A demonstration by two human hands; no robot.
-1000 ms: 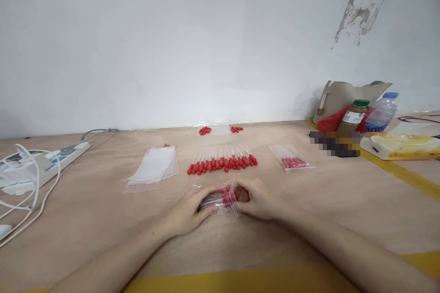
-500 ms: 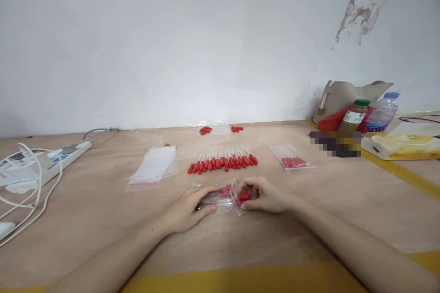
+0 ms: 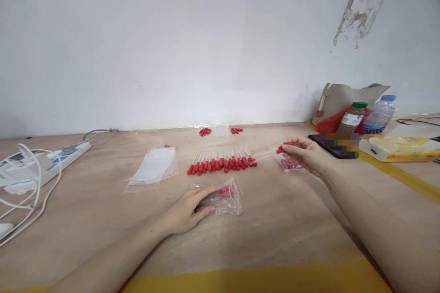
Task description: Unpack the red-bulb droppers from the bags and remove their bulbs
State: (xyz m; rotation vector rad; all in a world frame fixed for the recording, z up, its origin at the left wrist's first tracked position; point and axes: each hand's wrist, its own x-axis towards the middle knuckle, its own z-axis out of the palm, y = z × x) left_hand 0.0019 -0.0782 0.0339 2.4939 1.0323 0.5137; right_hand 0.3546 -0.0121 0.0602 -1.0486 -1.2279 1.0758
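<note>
A clear zip bag (image 3: 234,199) lies in front of me, its opening facing right, with a few red-bulbed droppers (image 3: 225,191) inside. My left hand (image 3: 192,206) holds its left part between thumb and fingers. My right hand (image 3: 305,154) is farther right and pinches red-bulbed droppers (image 3: 283,148) by their bulbs, their clear stems pointing left; I cannot tell how many. Below that hand, partly hidden, lies another zip bag (image 3: 294,171) with red bulbs showing in it. A row of red-bulbed droppers (image 3: 220,164) is spread on the table between both hands.
A stack of flat zip bags (image 3: 153,167) lies at left, near a white power strip (image 3: 74,155) with cables. Small red bulbs (image 3: 205,132) sit by the wall. At right are a phone (image 3: 332,145), two bottles (image 3: 354,119), a grey bag (image 3: 343,96) and a tissue pack (image 3: 402,148).
My right hand has left the bag's opening and moved right and away from me, carrying red-bulbed droppers out of the bag. My left hand has stayed on the bag.
</note>
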